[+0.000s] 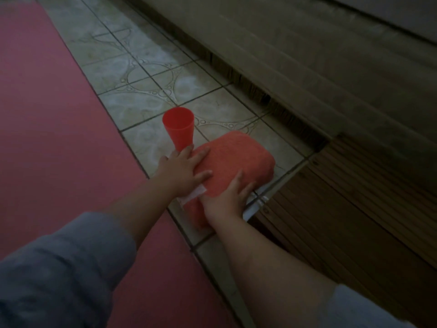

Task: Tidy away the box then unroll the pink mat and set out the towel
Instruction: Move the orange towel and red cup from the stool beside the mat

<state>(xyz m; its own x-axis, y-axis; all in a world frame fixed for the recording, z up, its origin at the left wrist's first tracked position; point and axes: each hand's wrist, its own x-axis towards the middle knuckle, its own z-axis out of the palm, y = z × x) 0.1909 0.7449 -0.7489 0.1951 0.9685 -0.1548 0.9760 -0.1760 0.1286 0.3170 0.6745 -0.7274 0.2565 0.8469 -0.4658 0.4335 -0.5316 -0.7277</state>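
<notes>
Red cup (pixel 179 127) upright, contents hidden, touching folded towel (pixel 233 162).

Down on the tiled floor (pixel 151 74), pale squares with dark grout and a looping circle pattern running through the upper middle of the frame. The pink mat (pixel 47 129) lies flat along the left side, its straight edge cutting diagonally from top left toward bottom centre. Just right of that edge, centre frame, a red cup (pixel 179 127) stands on the tiles, and right beside it, lower and to the right, the folded orange towel (pixel 233 166) rests on the floor, a white tag showing at its near-left edge
</notes>
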